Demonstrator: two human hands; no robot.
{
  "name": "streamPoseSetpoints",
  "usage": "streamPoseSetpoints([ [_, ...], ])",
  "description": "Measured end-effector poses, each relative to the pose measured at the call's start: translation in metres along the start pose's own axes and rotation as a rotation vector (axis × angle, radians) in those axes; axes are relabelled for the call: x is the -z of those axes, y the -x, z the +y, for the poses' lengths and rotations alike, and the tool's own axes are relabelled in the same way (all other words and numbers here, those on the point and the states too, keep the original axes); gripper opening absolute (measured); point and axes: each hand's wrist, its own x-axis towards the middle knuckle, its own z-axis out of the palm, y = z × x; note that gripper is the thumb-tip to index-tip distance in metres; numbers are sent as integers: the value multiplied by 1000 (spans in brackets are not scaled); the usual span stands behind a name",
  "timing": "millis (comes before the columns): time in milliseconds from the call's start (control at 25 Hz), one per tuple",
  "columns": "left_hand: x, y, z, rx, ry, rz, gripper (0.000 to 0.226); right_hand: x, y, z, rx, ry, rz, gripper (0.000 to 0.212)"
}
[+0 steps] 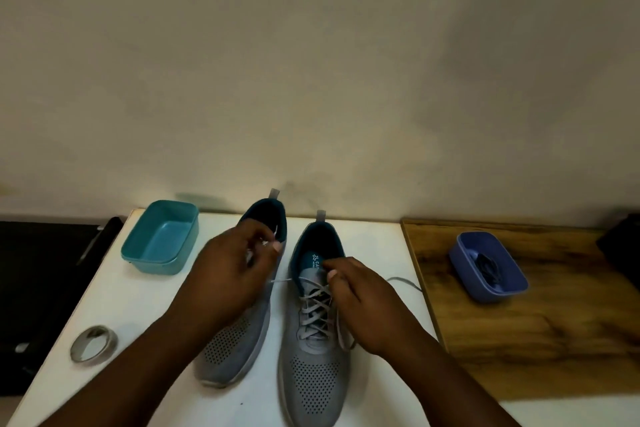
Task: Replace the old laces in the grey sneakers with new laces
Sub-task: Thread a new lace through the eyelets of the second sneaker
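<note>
Blurred left hand (232, 267) hides the left grey mesh sneaker's (235, 347) lacing; the right grey mesh sneaker's (313, 381) toe leaves the frame's bottom edge.

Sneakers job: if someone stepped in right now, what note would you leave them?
Left hand pinches a lace end pulled up and out to the left. Right hand grips the lace at the top eyelets of the right sneaker. Left sneaker lies beside it. Dark new laces wait in the blue tub; teal tub empty. Done: right sneaker untied. Left: unlace it, relace both.
</note>
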Motion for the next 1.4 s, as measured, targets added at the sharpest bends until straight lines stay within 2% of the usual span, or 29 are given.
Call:
streamPoseSetpoints([
  [40,-6,-1,-1,-118,-258,-110,10,2,-1,4,9,-15,1,33],
  [120,-25,0,0,-131,-408,-252,23,2,-3,9,40,-11,-2,30],
  [280,-25,-5,3,-115,-391,-225,15,6,-4,20,39,-93,-8,37],
  [360,14,-12,-12,61,-484,-208,10,11,-6,26,0,-114,4,33],
  [440,48,-9,-21,190,-695,-253,15,11,-7,28,-19,-105,24,31],
  [480,52,-2,-18,199,-811,-265,20,9,-7,28,-10,-101,26,31],
  [560,33,16,-2,31,-1029,-206,22,4,-6,27,29,-88,24,29],
  [600,18,21,9,-37,-1030,-168,23,1,-6,29,44,-81,28,28],
  [680,-17,18,21,-162,-846,-131,25,0,-5,33,65,-58,41,23],
  [760,-45,12,23,-105,-532,-220,22,0,-2,33,85,-50,42,21],
  [840,-48,6,17,-56,-408,-242,15,1,-1,36,104,-49,32,22],
  [960,4,-10,-12,38,-487,-39,19,3,-5,42,82,-64,53,23],
  [1000,25,-15,-22,87,-517,-23,21,3,-7,42,80,-66,56,23],
  [1080,40,-14,-23,140,-515,-139,17,1,-7,39,102,-66,48,24],
  [1160,16,6,-13,62,-543,-193,19,-1,-4,34,125,-55,47,25],
  [1280,-24,19,1,-56,-625,-73,37,-4,1,34,162,19,52,28],
  [1400,-35,9,6,-171,-717,53,33,-8,3,34,176,71,135,27],
])
